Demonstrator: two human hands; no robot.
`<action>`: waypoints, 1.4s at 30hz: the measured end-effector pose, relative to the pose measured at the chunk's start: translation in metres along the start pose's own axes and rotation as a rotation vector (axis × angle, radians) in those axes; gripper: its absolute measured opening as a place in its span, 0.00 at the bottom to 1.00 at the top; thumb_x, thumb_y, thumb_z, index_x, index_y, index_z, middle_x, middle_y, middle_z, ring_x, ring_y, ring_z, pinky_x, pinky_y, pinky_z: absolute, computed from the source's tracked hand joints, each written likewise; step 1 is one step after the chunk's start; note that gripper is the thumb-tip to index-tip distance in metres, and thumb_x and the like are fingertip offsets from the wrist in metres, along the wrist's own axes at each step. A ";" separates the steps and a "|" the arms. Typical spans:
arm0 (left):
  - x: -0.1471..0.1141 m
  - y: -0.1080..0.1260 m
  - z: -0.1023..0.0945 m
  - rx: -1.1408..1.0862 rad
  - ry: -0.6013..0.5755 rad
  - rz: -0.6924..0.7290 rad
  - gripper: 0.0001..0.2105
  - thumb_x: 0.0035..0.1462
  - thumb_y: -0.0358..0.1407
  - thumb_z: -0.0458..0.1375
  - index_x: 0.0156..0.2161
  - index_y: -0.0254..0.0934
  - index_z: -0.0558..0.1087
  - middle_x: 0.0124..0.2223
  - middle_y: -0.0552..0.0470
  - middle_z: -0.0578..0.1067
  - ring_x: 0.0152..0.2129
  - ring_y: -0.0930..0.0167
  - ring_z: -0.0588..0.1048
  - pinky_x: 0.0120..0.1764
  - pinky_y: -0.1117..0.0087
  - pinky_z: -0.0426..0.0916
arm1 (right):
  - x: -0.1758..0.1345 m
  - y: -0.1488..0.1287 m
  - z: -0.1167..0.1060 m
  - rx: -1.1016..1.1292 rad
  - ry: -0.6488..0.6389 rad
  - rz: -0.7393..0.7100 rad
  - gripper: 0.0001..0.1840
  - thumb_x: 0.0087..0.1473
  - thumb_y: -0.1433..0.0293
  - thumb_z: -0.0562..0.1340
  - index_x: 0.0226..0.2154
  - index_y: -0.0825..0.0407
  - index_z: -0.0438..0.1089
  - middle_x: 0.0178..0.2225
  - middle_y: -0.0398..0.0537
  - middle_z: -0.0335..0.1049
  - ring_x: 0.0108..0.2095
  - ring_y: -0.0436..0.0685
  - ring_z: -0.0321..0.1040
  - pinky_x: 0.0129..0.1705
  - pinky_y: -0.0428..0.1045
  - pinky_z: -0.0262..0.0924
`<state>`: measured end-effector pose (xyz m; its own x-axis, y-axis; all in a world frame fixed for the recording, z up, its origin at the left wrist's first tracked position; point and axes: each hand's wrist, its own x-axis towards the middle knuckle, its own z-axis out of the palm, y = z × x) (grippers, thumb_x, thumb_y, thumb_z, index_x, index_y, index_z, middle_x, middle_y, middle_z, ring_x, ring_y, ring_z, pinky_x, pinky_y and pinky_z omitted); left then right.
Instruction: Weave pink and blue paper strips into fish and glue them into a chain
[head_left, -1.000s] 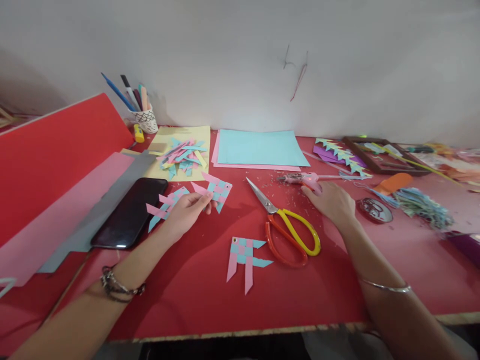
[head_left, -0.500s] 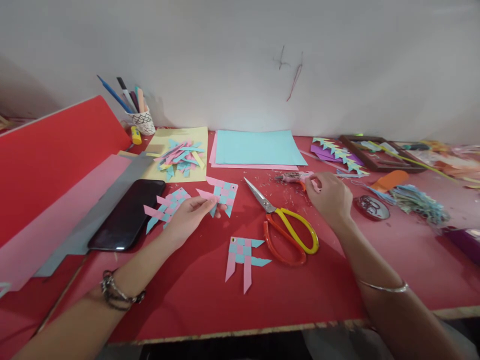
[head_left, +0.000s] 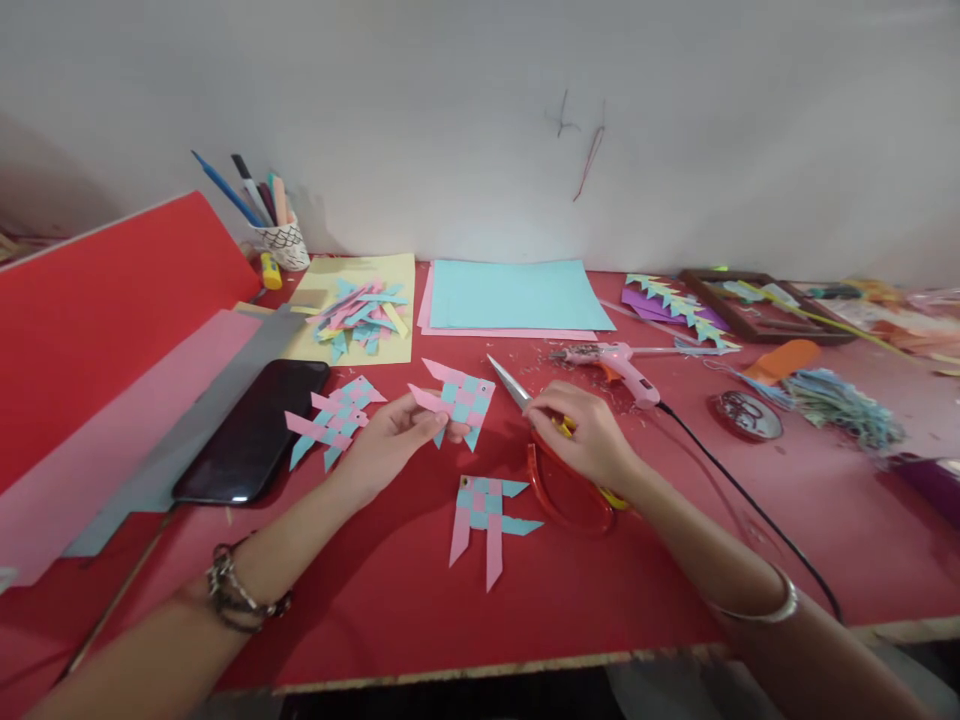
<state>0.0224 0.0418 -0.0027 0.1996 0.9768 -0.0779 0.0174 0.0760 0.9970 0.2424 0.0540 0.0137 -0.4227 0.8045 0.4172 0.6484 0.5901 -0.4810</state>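
My left hand (head_left: 397, 435) pinches a woven pink and blue paper fish (head_left: 463, 398) with a small eye near its right corner. Curled fingers on my right hand (head_left: 581, 425) hang above the scissors (head_left: 536, 465), covering part of their yellow and red handles. Whether anything is between those fingers is hidden. Below lies another woven paper fish (head_left: 481, 503), its tails toward me and to the right. More woven fish (head_left: 337, 420) lie left of my left hand. A pink glue gun (head_left: 607, 358) rests behind my right hand, its black cord trailing right.
A black phone (head_left: 255, 430) lies at left, near a pen cup (head_left: 285, 245). Paper strips (head_left: 364, 315) are heaped on a yellow sheet (head_left: 307, 335). Blue paper (head_left: 517, 295) lies at the back. A small round dish (head_left: 746, 415) and a tassel bundle (head_left: 844, 405) are at right.
My right hand has moved left and toward me, from the glue gun to over the scissors, uncovering the gun. My left hand has shifted slightly right with its paper fish.
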 end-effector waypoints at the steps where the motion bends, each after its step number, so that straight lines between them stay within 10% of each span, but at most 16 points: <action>1: 0.000 0.000 0.002 -0.046 0.000 0.012 0.13 0.44 0.46 0.59 0.28 0.39 0.68 0.26 0.52 0.78 0.30 0.67 0.76 0.42 0.65 0.65 | -0.001 -0.004 0.001 0.012 -0.024 -0.019 0.09 0.51 0.73 0.53 0.24 0.54 0.66 0.22 0.45 0.64 0.23 0.48 0.60 0.28 0.45 0.54; 11: -0.011 0.008 0.018 -0.078 -0.263 0.006 0.12 0.47 0.45 0.57 0.31 0.38 0.67 0.32 0.49 0.77 0.34 0.66 0.75 0.39 0.66 0.67 | -0.008 -0.022 0.012 0.525 -0.178 0.066 0.04 0.52 0.68 0.56 0.31 0.51 0.65 0.32 0.45 0.68 0.34 0.50 0.65 0.38 0.47 0.59; 25: -0.012 0.007 0.013 0.313 -0.228 -0.012 0.12 0.49 0.42 0.53 0.22 0.37 0.69 0.23 0.55 0.71 0.23 0.71 0.69 0.27 0.74 0.63 | -0.007 -0.021 0.006 0.367 -0.241 0.118 0.12 0.56 0.67 0.50 0.23 0.51 0.59 0.23 0.40 0.61 0.25 0.47 0.58 0.29 0.44 0.54; 34: -0.001 0.008 -0.002 0.411 0.208 0.023 0.14 0.48 0.42 0.52 0.19 0.37 0.60 0.17 0.60 0.58 0.16 0.77 0.57 0.20 0.75 0.52 | -0.019 -0.029 0.015 -0.074 -0.423 -0.129 0.31 0.44 0.53 0.61 0.46 0.56 0.62 0.43 0.56 0.66 0.44 0.62 0.61 0.45 0.56 0.53; 42: 0.003 0.002 -0.005 0.368 0.249 0.052 0.12 0.48 0.43 0.54 0.23 0.36 0.66 0.21 0.57 0.66 0.18 0.75 0.63 0.21 0.75 0.57 | -0.018 -0.041 0.013 -0.012 -0.647 -0.039 0.30 0.47 0.62 0.61 0.53 0.52 0.56 0.44 0.53 0.63 0.44 0.60 0.58 0.43 0.56 0.51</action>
<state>0.0178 0.0461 -0.0011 -0.0321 0.9993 0.0199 0.3700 -0.0066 0.9290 0.2150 0.0163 0.0158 -0.7397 0.6628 -0.1162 0.6303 0.6220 -0.4645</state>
